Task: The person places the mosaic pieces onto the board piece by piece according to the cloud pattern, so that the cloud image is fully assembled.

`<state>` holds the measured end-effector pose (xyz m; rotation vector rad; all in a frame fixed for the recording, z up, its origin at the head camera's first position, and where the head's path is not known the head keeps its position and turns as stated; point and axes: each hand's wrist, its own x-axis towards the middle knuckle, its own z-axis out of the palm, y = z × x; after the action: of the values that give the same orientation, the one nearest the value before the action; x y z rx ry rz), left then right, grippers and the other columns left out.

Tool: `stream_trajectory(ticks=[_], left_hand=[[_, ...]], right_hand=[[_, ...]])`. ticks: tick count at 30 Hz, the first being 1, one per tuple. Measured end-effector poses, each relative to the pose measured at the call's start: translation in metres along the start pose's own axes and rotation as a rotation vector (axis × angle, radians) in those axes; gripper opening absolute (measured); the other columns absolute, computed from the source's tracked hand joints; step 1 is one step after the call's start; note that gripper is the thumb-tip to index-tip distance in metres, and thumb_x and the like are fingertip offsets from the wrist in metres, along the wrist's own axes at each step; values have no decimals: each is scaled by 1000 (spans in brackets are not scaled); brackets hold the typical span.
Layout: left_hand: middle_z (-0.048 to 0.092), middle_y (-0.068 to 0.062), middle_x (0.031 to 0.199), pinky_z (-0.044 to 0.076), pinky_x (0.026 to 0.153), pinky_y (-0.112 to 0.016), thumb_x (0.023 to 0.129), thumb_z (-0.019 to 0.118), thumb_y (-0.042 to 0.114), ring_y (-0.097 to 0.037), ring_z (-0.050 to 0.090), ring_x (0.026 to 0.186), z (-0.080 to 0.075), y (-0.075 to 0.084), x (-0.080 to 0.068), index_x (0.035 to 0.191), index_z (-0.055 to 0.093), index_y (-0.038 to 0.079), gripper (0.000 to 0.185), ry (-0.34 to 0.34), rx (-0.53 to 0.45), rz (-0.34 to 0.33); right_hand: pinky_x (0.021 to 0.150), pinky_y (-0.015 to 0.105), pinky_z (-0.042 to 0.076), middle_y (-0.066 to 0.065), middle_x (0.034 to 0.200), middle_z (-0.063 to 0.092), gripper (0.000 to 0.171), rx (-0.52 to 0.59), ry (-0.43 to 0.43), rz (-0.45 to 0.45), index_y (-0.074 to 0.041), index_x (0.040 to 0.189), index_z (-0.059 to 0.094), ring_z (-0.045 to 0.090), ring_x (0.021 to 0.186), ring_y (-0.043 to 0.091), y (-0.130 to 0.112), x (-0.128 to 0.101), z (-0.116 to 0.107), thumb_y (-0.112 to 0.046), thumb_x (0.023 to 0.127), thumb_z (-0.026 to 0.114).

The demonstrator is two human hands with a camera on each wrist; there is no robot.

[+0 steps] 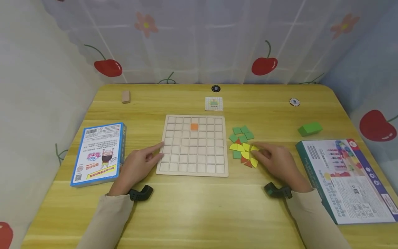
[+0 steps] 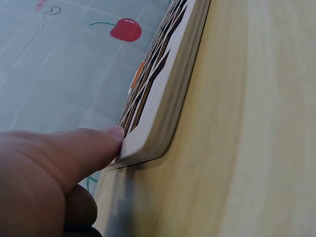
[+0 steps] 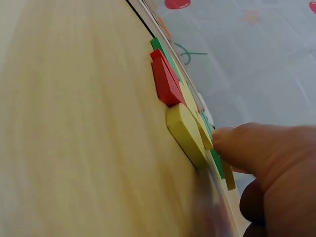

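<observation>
A wooden grid board [image 1: 195,175] lies in the middle of the table, with one orange square tile [image 1: 194,127] in an upper cell. My left hand [image 1: 136,166] rests its thumb and index fingertips on the board's left edge; the left wrist view shows the thumb [image 2: 94,145] right at the rim. To the right of the board is a loose cluster of green square tiles [image 1: 249,135], red triangles [image 1: 248,164] and yellow quarter-circle tiles [image 1: 254,163]. My right hand [image 1: 278,162] pinches a yellow quarter-circle tile [image 1: 254,148] at the cluster's right side.
A small pattern card [image 1: 214,103] and a black chip [image 1: 216,89] lie behind the board. A blue-edged box [image 1: 96,155] stands left; a larger box [image 1: 348,186] lies right, near a green block [image 1: 310,129]. A wooden block [image 1: 125,97] and white chip [image 1: 294,102] sit farther back.
</observation>
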<state>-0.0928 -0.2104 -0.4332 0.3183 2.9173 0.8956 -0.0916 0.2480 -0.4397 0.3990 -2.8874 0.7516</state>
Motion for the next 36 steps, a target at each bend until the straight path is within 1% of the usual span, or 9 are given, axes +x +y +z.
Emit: stream_trajectory(ticks=[5,9,12,16,21,24,27,32,36], left_hand=[[45,5,59,30,47,-29,102,65,37,-13,35,47,0,-1,-2,144,62,27,43,-3,-5,-2],[45,5,58,30,47,-29,102,65,36,-13,35,47,-1,-1,-3,144,62,27,43,4,-8,3],[45,5,58,30,47,-29,102,65,36,-12,35,47,-1,-1,-2,143,63,27,43,9,-5,6],[45,5,59,30,47,-29,102,65,36,-12,35,48,-1,-2,-2,143,63,26,43,9,-6,8],[44,5,59,30,47,-29,102,65,37,-11,35,48,-1,-2,-2,143,63,26,42,17,-15,15],[44,5,58,30,47,-28,102,66,36,-11,34,48,0,-2,-1,142,64,27,42,19,-21,18],[44,6,58,30,48,-28,102,66,36,-10,34,48,1,-1,0,143,63,27,42,14,-24,18],[43,6,58,29,47,-28,102,65,37,-10,32,48,1,0,0,143,63,27,43,5,-26,20],[43,6,58,29,47,-28,102,65,38,-10,32,48,0,-1,0,143,62,27,43,9,-20,13]], right_hand=[[47,28,29,-9,55,38,31,77,-42,9,-11,123,74,35,49,10,-11,6,2,-28,97,73],[46,28,30,-9,54,39,30,121,-98,-10,-11,121,75,36,46,10,-27,20,4,-31,98,71],[46,28,30,-10,51,38,30,139,-130,-74,-11,121,75,34,44,8,-42,37,7,-30,98,72],[50,28,31,-10,53,39,32,131,-175,-175,-9,121,75,32,46,7,-68,63,15,-29,96,74],[55,30,37,-8,59,47,32,83,-259,-240,-14,126,73,41,54,11,-91,91,34,-29,98,71],[57,30,40,-7,61,50,31,89,-297,-259,-15,129,72,44,56,12,-96,102,43,-27,100,68],[57,31,40,-6,63,50,31,107,-311,-254,-15,130,71,44,57,13,-97,110,49,-26,102,67],[58,31,39,-8,58,42,33,98,-291,-249,-19,134,69,37,52,10,-93,119,58,-28,103,65],[54,32,35,-7,54,37,37,108,-260,-236,-21,139,66,32,48,10,-92,121,62,-27,102,65]])
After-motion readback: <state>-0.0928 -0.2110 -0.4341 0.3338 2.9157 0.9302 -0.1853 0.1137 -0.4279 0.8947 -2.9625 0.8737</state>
